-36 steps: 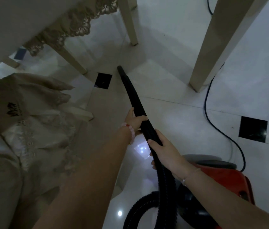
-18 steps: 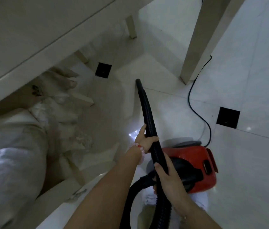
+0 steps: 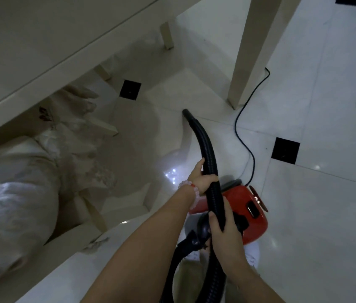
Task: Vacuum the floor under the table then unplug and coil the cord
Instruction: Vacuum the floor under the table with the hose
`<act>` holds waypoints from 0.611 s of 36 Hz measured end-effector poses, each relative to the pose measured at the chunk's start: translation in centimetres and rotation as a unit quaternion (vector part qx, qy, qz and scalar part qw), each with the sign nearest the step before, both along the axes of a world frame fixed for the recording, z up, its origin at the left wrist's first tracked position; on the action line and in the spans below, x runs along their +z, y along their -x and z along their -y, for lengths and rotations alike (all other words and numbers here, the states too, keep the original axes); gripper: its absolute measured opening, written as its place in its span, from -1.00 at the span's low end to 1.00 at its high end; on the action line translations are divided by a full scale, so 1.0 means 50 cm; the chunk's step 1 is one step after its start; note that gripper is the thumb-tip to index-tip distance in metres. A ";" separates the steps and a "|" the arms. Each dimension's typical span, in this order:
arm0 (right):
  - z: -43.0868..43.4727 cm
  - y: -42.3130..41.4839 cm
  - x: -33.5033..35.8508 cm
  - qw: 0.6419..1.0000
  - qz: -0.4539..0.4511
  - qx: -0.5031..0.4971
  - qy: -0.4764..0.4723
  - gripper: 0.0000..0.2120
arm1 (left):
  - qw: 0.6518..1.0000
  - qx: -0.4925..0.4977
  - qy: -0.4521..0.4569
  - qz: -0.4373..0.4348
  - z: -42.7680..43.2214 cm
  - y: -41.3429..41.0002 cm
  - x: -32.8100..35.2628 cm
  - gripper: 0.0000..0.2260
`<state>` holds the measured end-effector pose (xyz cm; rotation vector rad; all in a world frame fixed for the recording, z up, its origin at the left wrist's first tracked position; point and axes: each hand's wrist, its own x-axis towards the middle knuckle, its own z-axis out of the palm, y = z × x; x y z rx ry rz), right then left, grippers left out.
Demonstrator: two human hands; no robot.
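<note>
A black ribbed vacuum hose (image 3: 203, 141) runs from near my body up to its open end on the white floor, just left of a table leg. My left hand (image 3: 201, 178), with a bead bracelet at the wrist, grips the hose at mid-length. My right hand (image 3: 220, 228) grips it lower down. The red vacuum body (image 3: 247, 211) sits on the floor right behind my hands. Its black cord (image 3: 245, 119) snakes from the vacuum's top past the table leg and away.
The pale table (image 3: 63, 47) fills the upper left, with its near leg (image 3: 251, 51) at upper centre and a far leg (image 3: 167, 36) behind. A chair with white lace covers (image 3: 19, 189) stands at the left. Black inset tiles (image 3: 285, 150) mark the floor.
The view has risen and pulled back from under the table. The hose tip has drawn back along the floor toward me, and the red vacuum body has come fully into view.
</note>
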<state>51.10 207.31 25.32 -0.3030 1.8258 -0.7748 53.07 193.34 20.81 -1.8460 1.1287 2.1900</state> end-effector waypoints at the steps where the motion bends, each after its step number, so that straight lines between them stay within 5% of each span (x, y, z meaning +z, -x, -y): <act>1: -0.004 0.004 -0.005 1.000 -0.001 -0.011 -0.001 -0.52 | 1.000 -0.016 -0.003 0.001 0.001 0.009 0.001 -0.30; 6: -0.017 0.027 -0.018 0.998 0.007 -0.067 0.013 -0.53 | 0.996 -0.082 -0.014 -0.010 -0.008 0.059 -0.011 -0.29; 10: -0.027 0.042 -0.020 0.994 0.018 -0.106 0.030 -0.58 | 0.992 -0.111 -0.052 0.012 -0.025 0.082 -0.030 -0.52; 13: -0.035 0.046 -0.026 0.993 0.016 -0.119 0.011 -0.58 | 0.989 -0.143 -0.030 0.012 -0.040 0.093 -0.033 -0.30; 22: -0.044 0.008 -0.037 0.993 0.099 -0.061 -0.028 -0.56 | 0.996 -0.069 0.025 0.051 -0.066 0.007 -0.051 -0.42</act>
